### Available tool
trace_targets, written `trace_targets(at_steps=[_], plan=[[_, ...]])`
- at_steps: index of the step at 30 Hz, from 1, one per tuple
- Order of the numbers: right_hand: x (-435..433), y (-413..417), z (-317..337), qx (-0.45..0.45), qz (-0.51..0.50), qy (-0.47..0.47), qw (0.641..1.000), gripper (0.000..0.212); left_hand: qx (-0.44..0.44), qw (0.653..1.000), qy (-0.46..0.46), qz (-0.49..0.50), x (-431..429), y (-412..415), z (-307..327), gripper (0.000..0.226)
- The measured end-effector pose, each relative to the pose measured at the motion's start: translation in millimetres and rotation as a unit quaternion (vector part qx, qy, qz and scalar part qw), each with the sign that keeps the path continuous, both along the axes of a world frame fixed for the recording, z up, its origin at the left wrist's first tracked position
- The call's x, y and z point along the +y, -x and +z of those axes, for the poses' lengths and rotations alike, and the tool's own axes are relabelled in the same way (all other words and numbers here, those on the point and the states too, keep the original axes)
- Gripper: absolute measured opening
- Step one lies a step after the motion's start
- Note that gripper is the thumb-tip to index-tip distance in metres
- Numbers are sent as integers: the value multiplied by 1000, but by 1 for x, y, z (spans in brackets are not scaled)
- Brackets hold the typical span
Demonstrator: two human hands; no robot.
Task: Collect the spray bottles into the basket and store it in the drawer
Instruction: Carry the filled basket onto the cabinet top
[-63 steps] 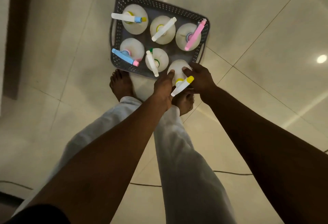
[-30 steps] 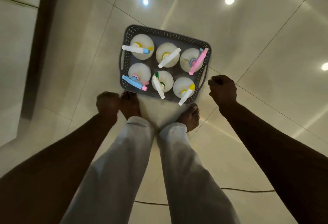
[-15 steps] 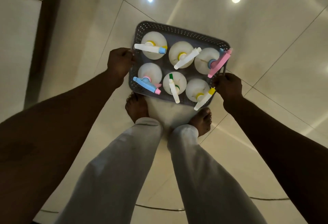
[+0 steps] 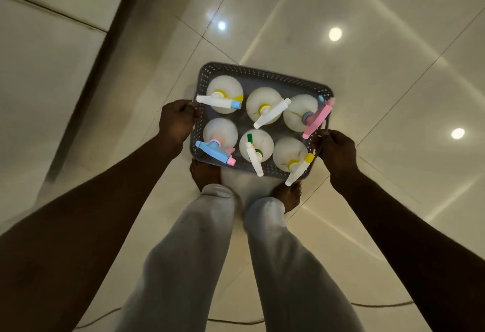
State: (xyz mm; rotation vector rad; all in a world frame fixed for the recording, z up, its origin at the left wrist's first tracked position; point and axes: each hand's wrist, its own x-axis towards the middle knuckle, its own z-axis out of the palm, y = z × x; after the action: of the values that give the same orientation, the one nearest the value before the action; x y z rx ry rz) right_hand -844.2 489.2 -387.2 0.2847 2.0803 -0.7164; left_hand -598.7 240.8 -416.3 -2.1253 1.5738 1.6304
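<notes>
The left hand and right hand each curl round a side handle of the basket, which holds six upright bottles just over the floor by the feet. An uneven lift could tilt this top-heavy load and topple the bottles. The pink nozzle and the yellow-tipped nozzle jut past the rim and may snag on the drawer, which is not in view.

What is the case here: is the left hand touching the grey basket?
Touching. The head view shows the left hand with its fingers curled round the handle at the left edge of the basket, with no gap between them.
</notes>
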Motion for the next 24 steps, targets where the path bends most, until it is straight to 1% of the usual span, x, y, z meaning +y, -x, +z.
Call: trace_targets(at_steps=[3,7,10,18,24], plan=[[0,3,27,11,18,12,1000,32,6,1000,1,8,4,-1,30,32],[-18,1,97,26,48,41,998,29,16,999,22,40,-1,-19,102,25],[-34,-3,151,42,76,61,994,24,27,996,28,81,0,-37,158,24],[-85,-33,300,75,182,123,973,30,47,973,46,220,10,-112,311,27],[-135,-74,400,80,246,140,956,32,70,952,49,295,8,-175,414,26]])
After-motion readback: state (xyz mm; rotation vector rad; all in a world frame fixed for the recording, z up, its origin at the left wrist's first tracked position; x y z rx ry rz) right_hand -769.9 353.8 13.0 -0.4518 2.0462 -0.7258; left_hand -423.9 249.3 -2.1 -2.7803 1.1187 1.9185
